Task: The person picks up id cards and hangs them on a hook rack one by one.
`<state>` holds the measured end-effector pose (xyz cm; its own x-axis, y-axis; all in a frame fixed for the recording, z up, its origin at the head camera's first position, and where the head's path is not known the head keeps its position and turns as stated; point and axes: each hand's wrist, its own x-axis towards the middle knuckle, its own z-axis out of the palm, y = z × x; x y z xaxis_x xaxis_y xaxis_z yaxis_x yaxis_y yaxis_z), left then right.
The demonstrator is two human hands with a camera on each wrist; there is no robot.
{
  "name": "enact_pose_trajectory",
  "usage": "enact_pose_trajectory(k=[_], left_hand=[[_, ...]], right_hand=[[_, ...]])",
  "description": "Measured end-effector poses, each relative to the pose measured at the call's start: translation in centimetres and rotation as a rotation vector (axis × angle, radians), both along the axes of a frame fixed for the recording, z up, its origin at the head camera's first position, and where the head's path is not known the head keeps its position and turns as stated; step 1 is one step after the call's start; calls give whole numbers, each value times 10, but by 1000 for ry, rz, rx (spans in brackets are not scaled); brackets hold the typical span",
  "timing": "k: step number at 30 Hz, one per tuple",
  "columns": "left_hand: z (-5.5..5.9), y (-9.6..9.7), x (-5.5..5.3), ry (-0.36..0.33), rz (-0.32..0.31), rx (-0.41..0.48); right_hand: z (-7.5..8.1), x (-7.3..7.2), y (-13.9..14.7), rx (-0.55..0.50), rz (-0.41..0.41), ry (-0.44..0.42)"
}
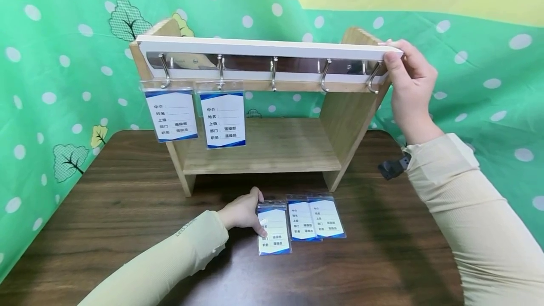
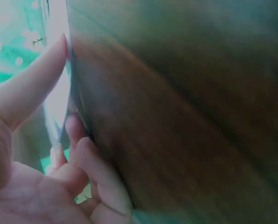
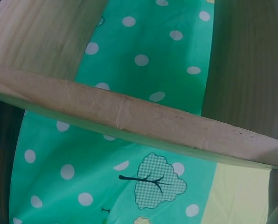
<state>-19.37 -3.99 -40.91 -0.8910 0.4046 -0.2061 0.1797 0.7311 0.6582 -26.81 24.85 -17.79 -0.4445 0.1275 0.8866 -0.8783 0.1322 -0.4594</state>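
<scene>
My left hand point(image 1: 242, 210) pinches the left edge of a clear-sleeved name badge point(image 1: 277, 230) low over the table. In the left wrist view the thumb point(image 2: 41, 81) lies on the badge's face, with fingers behind it. Up at the right, my right hand point(image 1: 411, 79) grips the end of the white hook rail point(image 1: 272, 47), thumb in front. Two more badges, one point(image 1: 172, 114) at the far left and one point(image 1: 224, 119) beside it, hang from the rail's metal hooks. Another pair of badges point(image 1: 327, 218) lies overlapping on the table, right of the pinched one.
The rail sits across the front of a wooden shelf stand point(image 1: 263, 155), which stands on the dark wooden table point(image 1: 102, 230). Three hooks, including the middle one point(image 1: 274, 74), carry no badge. A green dotted cloth point(image 1: 34, 84) hangs behind.
</scene>
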Motion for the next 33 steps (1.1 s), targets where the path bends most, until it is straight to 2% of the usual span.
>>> enact_pose_trajectory(k=[7,10,14,19,22,28,33], left_hand=[[0,0,1,8,-16,32],[1,-1,0,-1,-29,77],[0,-4,-1,-27,8,200],[0,-5,-1,6,57,289],[4,-3,0,36,65,321],[18,0,2,54,76,469],[30,1,5,94,51,494]], right_hand=[[-1,-4,3,-6,14,14],[0,-5,3,-12,24,14],[-1,-4,2,1,13,5],[1,4,-2,14,8,0],[4,12,-7,25,-1,0],[6,16,-11,30,8,10],[5,15,-9,18,12,11]])
